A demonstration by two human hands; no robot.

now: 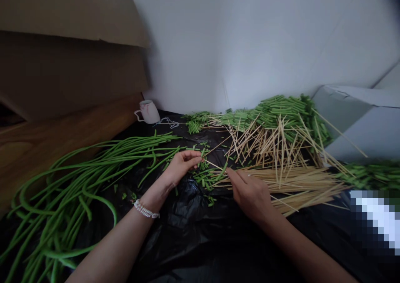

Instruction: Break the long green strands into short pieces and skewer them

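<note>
My left hand (pixel 183 164), with a beaded bracelet at the wrist, pinches a short cut piece of green long bean (pixel 203 153) between thumb and fingertips. A thin bamboo skewer (pixel 214 164) runs from these fingertips to my right hand (pixel 250 191), whose fingers are closed on it. Another cut bean piece (pixel 222 173) sits across the skewer just ahead of the right fingertips. Loose cut bean pieces (pixel 204 179) lie beneath and between the hands. The part of the skewer inside the right hand is hidden.
Long uncut beans (pixel 59 208) spread at left on black plastic sheeting (pixel 193 237). Bare skewers (pixel 300 179) lie at right, below heaped skewered beans (pixel 284 112). A white mug (pixel 149 112) stands at the back. Cardboard (pixel 71 62) rises upper left; a pale box (pixel 359 116) is right.
</note>
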